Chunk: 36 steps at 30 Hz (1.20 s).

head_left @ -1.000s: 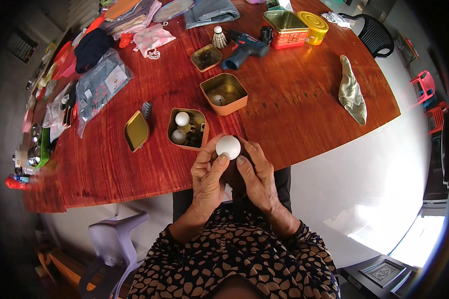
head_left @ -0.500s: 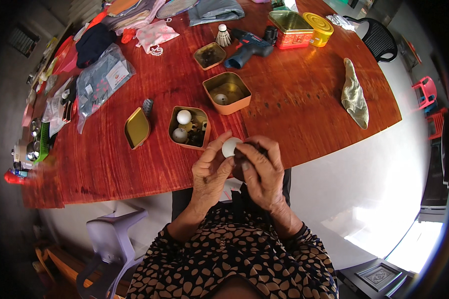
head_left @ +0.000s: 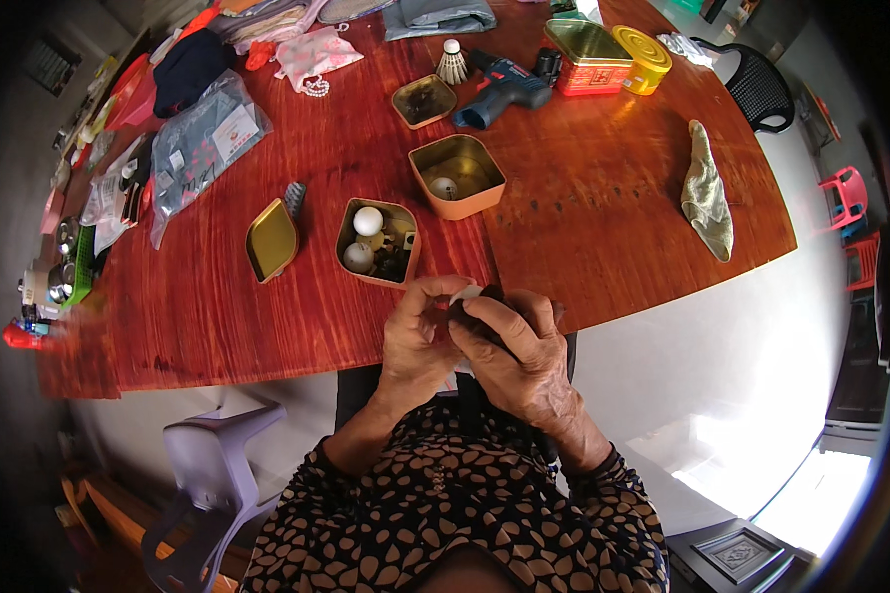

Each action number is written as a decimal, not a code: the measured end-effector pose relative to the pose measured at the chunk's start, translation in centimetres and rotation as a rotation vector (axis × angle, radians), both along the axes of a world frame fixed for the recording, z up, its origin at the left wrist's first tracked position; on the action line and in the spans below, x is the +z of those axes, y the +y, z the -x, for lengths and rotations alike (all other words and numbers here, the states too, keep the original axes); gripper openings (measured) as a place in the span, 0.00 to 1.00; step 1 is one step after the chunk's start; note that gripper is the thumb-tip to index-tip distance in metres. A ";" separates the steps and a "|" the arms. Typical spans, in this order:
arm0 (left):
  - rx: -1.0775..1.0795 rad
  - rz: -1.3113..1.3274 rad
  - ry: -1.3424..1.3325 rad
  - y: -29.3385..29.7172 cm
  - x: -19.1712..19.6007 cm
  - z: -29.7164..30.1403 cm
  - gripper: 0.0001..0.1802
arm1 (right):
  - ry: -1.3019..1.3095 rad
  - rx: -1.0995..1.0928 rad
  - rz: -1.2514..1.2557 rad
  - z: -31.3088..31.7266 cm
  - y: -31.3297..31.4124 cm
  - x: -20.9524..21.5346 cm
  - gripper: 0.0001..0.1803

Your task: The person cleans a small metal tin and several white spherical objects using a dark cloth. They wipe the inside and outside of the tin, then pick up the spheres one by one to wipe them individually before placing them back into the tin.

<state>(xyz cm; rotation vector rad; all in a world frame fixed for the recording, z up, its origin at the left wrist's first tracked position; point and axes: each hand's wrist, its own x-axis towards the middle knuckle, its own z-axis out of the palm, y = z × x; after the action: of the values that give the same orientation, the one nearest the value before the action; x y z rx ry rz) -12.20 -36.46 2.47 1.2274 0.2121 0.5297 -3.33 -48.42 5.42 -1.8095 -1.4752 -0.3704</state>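
white ball [head_left: 468, 293] | small, round (mostly hidden) | fingers of left hand [head_left: 417, 341] and right hand [head_left: 520, 364] closed round it

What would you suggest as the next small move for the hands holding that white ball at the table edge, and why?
Probably carry the white ball forward and set it into the open tin just ahead. Both the left hand and the right hand close around it, nearly hiding it, and that tin already holds two similar white balls with some room beside them.
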 end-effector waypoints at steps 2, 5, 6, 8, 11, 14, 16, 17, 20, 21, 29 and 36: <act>0.053 -0.295 0.039 0.0 -0.1 0.1 0.29 | -0.042 0.013 0.007 -0.2 -0.1 0.2 0.17; 0.114 -0.483 0.070 -0.2 0.0 -0.2 0.34 | 0.141 -0.006 -0.066 -1.2 0.6 0.2 0.16; 0.141 -0.456 0.086 -0.4 -0.1 -0.1 0.37 | 0.183 -0.003 -0.073 -1.5 0.8 0.3 0.16; 0.144 -0.349 0.074 -0.5 0.4 -0.2 0.44 | 0.369 0.035 -0.096 -2.0 1.1 -0.2 0.14; 0.168 -0.392 0.051 -0.4 0.1 -0.1 0.45 | 0.737 0.118 -0.137 -2.3 1.1 -0.4 0.12; 0.162 -0.397 0.071 -0.3 0.0 0.2 0.48 | 0.651 0.087 -0.120 -2.2 1.1 -0.6 0.13; 0.163 -0.430 0.097 -0.1 0.0 0.3 0.49 | 0.345 0.006 -0.093 -1.5 0.8 -0.2 0.15; 0.160 -0.455 0.108 0.1 0.0 0.4 0.50 | 0.197 0.003 -0.074 -1.1 0.8 0.2 0.17; 0.193 -0.583 0.180 0.1 0.6 0.7 0.50 | -0.142 0.023 0.090 0.3 0.3 0.6 0.18; 0.205 -0.633 0.207 0.0 0.9 0.7 0.49 | -0.114 0.031 0.085 0.3 0.2 0.6 0.18; 0.153 -0.619 0.113 0.1 0.8 0.5 0.46 | 0.701 0.090 -0.090 -1.9 1.1 -0.3 0.10; 0.087 -0.164 0.008 -0.3 0.6 0.2 0.31 | 0.912 0.129 -0.194 -2.0 0.8 -1.4 0.14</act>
<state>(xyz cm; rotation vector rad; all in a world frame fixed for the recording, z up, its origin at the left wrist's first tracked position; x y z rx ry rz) -12.40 -36.74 3.05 1.3840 0.2335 0.6273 -1.36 -47.59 3.98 -1.4073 -0.8543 0.3417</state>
